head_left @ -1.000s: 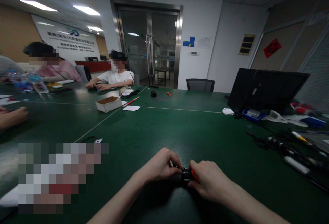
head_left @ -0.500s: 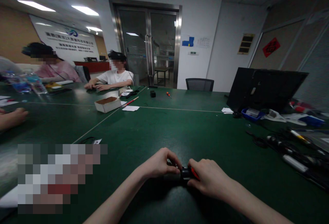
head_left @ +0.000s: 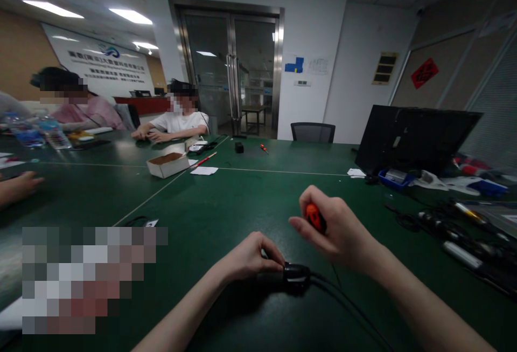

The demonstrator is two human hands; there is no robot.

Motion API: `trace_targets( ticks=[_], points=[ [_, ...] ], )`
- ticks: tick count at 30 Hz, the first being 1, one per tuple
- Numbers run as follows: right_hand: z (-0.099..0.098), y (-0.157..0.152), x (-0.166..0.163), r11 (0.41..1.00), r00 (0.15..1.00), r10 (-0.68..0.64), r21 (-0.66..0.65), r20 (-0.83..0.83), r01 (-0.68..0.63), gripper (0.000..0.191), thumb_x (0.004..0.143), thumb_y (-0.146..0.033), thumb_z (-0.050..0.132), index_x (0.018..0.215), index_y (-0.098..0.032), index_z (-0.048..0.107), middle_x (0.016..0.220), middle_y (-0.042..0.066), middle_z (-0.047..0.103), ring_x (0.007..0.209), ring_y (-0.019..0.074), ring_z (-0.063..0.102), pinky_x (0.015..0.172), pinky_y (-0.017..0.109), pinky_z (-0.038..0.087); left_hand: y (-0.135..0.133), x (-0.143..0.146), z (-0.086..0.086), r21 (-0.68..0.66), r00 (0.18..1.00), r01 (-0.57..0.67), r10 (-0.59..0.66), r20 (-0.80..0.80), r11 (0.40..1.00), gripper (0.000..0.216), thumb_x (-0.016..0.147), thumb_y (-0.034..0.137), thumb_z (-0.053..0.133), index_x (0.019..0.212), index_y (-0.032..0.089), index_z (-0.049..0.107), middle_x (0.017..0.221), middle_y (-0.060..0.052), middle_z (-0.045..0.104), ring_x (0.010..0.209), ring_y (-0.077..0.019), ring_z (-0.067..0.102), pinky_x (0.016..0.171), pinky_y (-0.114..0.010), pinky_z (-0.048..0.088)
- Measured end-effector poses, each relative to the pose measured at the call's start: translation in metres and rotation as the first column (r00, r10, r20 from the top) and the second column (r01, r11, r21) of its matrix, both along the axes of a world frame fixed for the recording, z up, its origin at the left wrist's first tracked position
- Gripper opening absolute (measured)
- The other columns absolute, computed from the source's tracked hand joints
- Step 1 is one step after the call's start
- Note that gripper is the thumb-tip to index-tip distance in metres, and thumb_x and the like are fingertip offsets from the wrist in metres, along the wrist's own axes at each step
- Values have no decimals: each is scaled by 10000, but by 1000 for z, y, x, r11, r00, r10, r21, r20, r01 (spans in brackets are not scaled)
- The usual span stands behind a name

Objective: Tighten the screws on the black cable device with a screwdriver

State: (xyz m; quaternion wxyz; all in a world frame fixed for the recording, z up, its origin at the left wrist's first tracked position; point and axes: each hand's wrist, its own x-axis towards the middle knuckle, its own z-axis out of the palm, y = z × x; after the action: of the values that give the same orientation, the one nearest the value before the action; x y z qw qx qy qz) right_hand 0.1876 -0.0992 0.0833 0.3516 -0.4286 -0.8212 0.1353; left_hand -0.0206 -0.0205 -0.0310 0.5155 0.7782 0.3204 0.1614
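Observation:
My left hand [head_left: 250,257] is closed on a small black device [head_left: 294,277] that lies on the green table [head_left: 250,201] in front of me, with black cables [head_left: 347,303] running off its right end. My right hand [head_left: 337,230] is raised a little above and to the right of the device. Its fingers are wrapped round a small tool with an orange-red handle [head_left: 314,217]; the tool's tip is hidden in my hand.
A black laptop [head_left: 412,139], a blue tray [head_left: 393,178] and several tools and cables [head_left: 456,228] lie at the right. A cardboard box [head_left: 167,164], papers and a red screwdriver [head_left: 264,149] sit further back. Two people sit at the far left; another person's hand [head_left: 18,187] rests at the left edge.
My right hand has lifted off the black device, up and to the right, taking the orange-handled tool with it. The left hand stays on the device, whose cables now show.

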Motion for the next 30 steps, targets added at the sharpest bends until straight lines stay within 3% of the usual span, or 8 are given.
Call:
trace_targets(
  ticks=[2, 5, 9, 15, 30],
  points=[
    [13, -1, -1, 998, 996, 46, 57, -72, -42, 131, 912, -316, 526, 915, -236, 422, 667, -61, 460, 536, 107, 412, 510, 236, 320, -1, -1, 1, -4, 1000, 16, -16, 7, 1000, 131, 719, 235, 768, 815, 176, 834, 833, -48, 782, 803, -198, 690, 779, -282, 522],
    [18, 0, -2, 995, 994, 92, 43, -51, -90, 140, 869, -265, 505, 958, -233, 401, 720, -41, 505, 592, 121, 467, 554, 247, 365, -4, -1, 3, -2, 999, 37, -37, -5, 999, 152, 745, 247, 749, 850, 183, 838, 867, -48, 786, 843, -205, 688, 763, -269, 526],
    [12, 7, -3, 992, 992, 121, -35, 40, -120, 168, 855, -233, 500, 972, -233, 379, 751, -37, 541, 582, 114, 491, 574, 255, 365, -6, -2, 7, 44, 999, 49, -48, -20, 998, 156, 768, 234, 738, 874, 185, 840, 893, -51, 789, 867, -209, 696, 778, -268, 532],
    [10, 12, -2, 994, 992, 110, -12, 57, -110, 167, 866, -260, 479, 982, -235, 362, 737, -37, 535, 581, 120, 496, 570, 259, 356, -6, -2, 9, 101, 996, 80, -76, -41, 992, 119, 788, 216, 738, 856, 185, 831, 889, -49, 784, 871, -209, 701, 847, -293, 529],
    [-9, 16, -13, 980, 979, 179, -100, 93, -170, 206, 910, -286, 486, 1040, -231, 336, 804, 2, 574, 611, 136, 517, 568, 263, 371, -6, -3, 8, -2, 998, 5, -5, -66, 1000, 120, 735, 193, 734, 825, 176, 812, 859, -21, 772, 868, -199, 673, 816, -272, 513]
  ],
)
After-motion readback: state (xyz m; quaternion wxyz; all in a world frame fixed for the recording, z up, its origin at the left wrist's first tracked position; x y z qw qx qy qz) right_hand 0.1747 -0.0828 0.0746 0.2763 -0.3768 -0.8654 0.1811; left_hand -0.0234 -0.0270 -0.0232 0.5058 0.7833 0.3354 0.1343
